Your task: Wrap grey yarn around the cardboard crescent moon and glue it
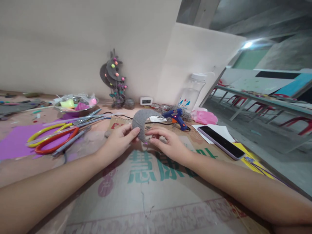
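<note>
A crescent wrapped in grey yarn (139,122) is held up over the cardboard in front of me. My left hand (122,138) grips its outer left edge, thumb on the near face and fingers behind. At the lower end, my right hand (168,143) has its thumb and curled index finger around the tip, which the fingers partly hide. A tiny pink spot shows below the crescent, too small to name. Under both hands lies a flat cardboard sheet (117,208) with green printed characters.
Behind stand a moon-shaped pompom ornament (113,73), a small digital clock (146,101) and a water bottle (191,92). A blue glue gun (177,117) and a phone (221,142) lie right. Scissors (57,139), purple sheet (14,139) and a bowl (78,113) are left.
</note>
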### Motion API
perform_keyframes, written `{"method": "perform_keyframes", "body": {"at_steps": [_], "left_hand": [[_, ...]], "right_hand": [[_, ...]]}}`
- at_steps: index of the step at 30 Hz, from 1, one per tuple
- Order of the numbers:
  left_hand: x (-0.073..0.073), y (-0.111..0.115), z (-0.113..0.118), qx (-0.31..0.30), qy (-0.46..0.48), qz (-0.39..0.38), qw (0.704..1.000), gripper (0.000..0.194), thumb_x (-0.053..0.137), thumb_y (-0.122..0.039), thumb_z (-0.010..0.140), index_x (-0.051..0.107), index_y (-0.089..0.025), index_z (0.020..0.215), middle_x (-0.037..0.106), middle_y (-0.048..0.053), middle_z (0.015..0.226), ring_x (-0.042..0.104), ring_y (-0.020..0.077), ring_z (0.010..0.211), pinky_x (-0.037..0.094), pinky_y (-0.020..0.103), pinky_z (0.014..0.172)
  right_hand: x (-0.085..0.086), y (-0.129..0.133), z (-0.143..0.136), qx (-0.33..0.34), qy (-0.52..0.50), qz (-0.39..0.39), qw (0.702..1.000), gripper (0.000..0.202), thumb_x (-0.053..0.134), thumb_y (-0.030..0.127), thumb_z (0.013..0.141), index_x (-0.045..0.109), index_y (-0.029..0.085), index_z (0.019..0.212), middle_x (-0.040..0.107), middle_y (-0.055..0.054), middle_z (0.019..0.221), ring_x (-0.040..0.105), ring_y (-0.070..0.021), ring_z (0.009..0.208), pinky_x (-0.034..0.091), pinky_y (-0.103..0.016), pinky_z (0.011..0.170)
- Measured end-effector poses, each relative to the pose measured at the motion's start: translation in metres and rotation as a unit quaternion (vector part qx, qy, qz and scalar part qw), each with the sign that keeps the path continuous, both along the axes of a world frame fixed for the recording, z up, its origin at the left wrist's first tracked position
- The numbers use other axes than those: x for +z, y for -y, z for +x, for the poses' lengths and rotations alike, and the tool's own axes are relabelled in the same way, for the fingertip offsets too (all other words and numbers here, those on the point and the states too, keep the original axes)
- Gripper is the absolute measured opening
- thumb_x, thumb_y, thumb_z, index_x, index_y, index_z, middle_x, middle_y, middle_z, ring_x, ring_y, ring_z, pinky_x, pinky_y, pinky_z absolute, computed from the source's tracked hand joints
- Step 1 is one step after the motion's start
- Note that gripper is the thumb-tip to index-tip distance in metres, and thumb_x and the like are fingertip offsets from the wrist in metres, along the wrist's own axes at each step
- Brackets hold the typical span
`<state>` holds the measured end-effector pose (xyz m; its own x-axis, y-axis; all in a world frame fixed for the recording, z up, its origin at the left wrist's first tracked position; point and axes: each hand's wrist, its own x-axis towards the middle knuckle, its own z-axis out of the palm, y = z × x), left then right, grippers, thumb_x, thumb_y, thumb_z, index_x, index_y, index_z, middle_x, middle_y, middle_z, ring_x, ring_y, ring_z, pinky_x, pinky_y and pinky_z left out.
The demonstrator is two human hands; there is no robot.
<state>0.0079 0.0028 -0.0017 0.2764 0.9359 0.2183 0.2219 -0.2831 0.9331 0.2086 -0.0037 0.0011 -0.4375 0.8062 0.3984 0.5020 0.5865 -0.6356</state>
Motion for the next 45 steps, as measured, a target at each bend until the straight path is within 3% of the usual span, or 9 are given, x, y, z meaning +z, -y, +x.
{"method": "perform_keyframes", "body": {"at_steps": [10,16,21,28,36,40,42,45], "left_hand": [[-0.0016,0.0006,0.0006,-0.001,0.002,-0.007,1.000,0.033,0.050,-0.047,0.083,0.055,-0.016,0.071,0.057,-0.001,0.066,0.054,0.0134,0.063,0.041,0.024,0.059],[0.0005,0.0004,0.0008,0.004,-0.003,-0.003,1.000,0.032,0.049,-0.045,0.084,0.056,-0.016,0.071,0.058,-0.001,0.066,0.054,0.0132,0.063,0.041,0.024,0.061],[0.0027,0.0005,0.0007,0.018,-0.006,0.008,1.000,0.032,0.051,-0.044,0.084,0.055,-0.016,0.066,0.057,-0.002,0.063,0.053,0.0124,0.061,0.039,0.022,0.059],[0.0024,-0.0004,0.0010,0.007,0.012,-0.022,1.000,0.032,0.053,-0.045,0.082,0.056,-0.015,0.069,0.059,-0.001,0.063,0.053,0.0120,0.061,0.040,0.022,0.059],[-0.0010,-0.0004,0.0001,-0.009,0.011,-0.039,0.999,0.033,0.052,-0.048,0.082,0.056,-0.016,0.071,0.060,0.000,0.066,0.055,0.0124,0.062,0.042,0.023,0.061],[0.0028,0.0008,0.0012,0.001,0.012,-0.035,0.999,0.033,0.052,-0.046,0.082,0.056,-0.016,0.069,0.059,0.000,0.064,0.052,0.0116,0.059,0.039,0.022,0.056],[0.0018,0.0005,0.0012,0.000,0.006,-0.027,1.000,0.033,0.052,-0.045,0.083,0.055,-0.016,0.067,0.057,-0.001,0.063,0.050,0.0109,0.057,0.038,0.022,0.054],[-0.0029,-0.0007,0.0016,-0.044,0.008,-0.024,0.999,0.030,0.052,-0.044,0.083,0.057,-0.016,0.072,0.055,-0.002,0.063,0.050,0.0104,0.057,0.038,0.021,0.055]], "right_hand": [[-0.0035,0.0006,-0.0014,0.006,0.034,0.019,0.999,0.016,0.059,0.032,0.083,0.066,0.021,0.091,0.064,-0.001,0.082,0.054,-0.0120,0.073,0.044,-0.026,0.069],[-0.0014,0.0014,-0.0016,-0.020,-0.056,0.046,0.997,0.019,0.059,0.028,0.082,0.056,0.020,0.100,0.055,-0.003,0.091,0.050,-0.0106,0.069,0.045,-0.025,0.064],[0.0019,0.0025,-0.0025,-0.030,-0.040,0.076,0.996,0.008,0.056,0.024,0.084,0.059,0.018,0.081,0.055,-0.001,0.078,0.048,-0.0110,0.067,0.042,-0.025,0.062],[-0.0045,0.0013,-0.0017,0.010,0.012,0.060,0.998,0.017,0.054,0.026,0.087,0.064,0.021,0.099,0.057,-0.003,0.090,0.054,-0.0118,0.076,0.045,-0.026,0.069],[-0.0041,-0.0011,-0.0026,0.026,0.024,0.051,0.998,0.016,0.051,0.027,0.088,0.062,0.019,0.082,0.059,-0.003,0.086,0.056,-0.0146,0.085,0.044,-0.030,0.081],[-0.0014,-0.0015,-0.0020,-0.018,-0.003,0.048,0.999,0.020,0.044,0.028,0.091,0.063,0.019,0.092,0.061,-0.004,0.090,0.056,-0.0148,0.087,0.043,-0.030,0.081],[-0.0005,-0.0017,-0.0018,-0.047,-0.023,0.044,0.998,0.020,0.045,0.029,0.090,0.062,0.018,0.088,0.061,-0.004,0.085,0.056,-0.0145,0.081,0.044,-0.029,0.076],[-0.0008,-0.0026,-0.0026,-0.046,-0.037,0.006,0.998,0.017,0.048,0.030,0.087,0.060,0.018,0.083,0.060,-0.002,0.081,0.055,-0.0138,0.077,0.044,-0.028,0.073]]}}
